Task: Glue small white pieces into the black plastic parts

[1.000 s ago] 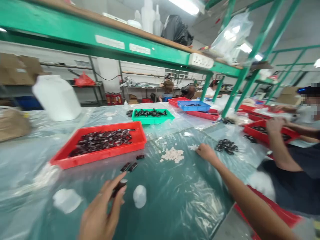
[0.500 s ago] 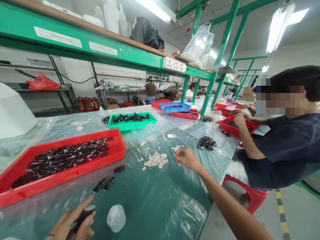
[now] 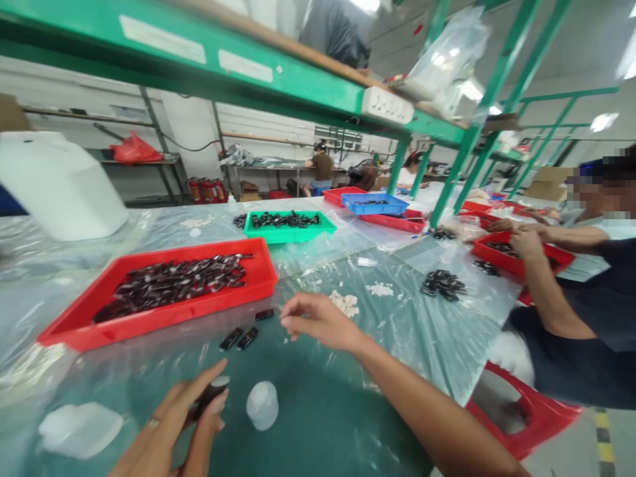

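Observation:
My left hand point(image 3: 191, 411) is at the lower left, fingers closed round a small black part point(image 3: 209, 395) with a pale end. My right hand point(image 3: 318, 322) hovers above the green table, fingers pinched together on something too small to make out. Just behind it lies a heap of small white pieces point(image 3: 344, 302). Three loose black parts point(image 3: 239, 337) lie in front of a red tray point(image 3: 74, 324) full of black parts. A small translucent bottle point(image 3: 262, 404) stands next to my left hand.
A green tray point(image 3: 298, 234) of black parts, a blue tray point(image 3: 380, 207) and more red trays sit farther back. A big white jug point(image 3: 59, 185) stands at the left. A person in a dark shirt point(image 3: 581, 331) works at the right, on a red stool point(image 3: 536, 417).
My right hand has drawn back from the white pieces toward the middle and my left hand. The left hand keeps hold of the black part. The view has swung about.

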Demonstrator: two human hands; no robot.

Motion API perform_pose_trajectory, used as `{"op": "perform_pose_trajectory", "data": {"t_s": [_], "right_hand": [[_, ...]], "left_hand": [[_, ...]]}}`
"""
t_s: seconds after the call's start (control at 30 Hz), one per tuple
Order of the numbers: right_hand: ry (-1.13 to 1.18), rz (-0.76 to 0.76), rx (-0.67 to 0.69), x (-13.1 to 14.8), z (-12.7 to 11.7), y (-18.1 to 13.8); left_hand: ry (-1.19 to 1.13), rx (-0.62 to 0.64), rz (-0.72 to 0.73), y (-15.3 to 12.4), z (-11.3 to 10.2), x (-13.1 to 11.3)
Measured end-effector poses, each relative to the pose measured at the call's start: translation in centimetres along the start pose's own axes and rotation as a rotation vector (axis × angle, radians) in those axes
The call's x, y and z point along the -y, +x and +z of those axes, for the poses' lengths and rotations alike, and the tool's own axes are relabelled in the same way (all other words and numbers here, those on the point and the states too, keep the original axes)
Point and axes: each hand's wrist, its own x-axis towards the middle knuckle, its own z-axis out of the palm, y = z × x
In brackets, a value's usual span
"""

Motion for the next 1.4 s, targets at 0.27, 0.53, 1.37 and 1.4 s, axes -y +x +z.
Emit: {"op": "perform_pose_trajectory", "data": {"t_s": [0.27, 0.53, 1.37, 1.4], "right_hand": [[0.307, 0.003, -0.051, 1.5, 3.8, -2.3], [0.109, -0.167, -0.161, 3.2, 7.2, -5.1], [-0.217, -0.398, -0.225, 3.1, 8.3, -5.8], [-0.238, -0.411, -0.235, 3.1, 8.4, -5.9]], "left_hand": [[-0.134, 0.099, 0.034, -0.3, -0.8, -2.4], [-0.28, 0.106, 0.089, -0.6, -0.9, -4.0], [-0.281, 0.064, 0.118, -1.1, -0.5, -4.7], [-0.274, 0.052, 0.116, -1.1, -0.5, -4.7]]}}
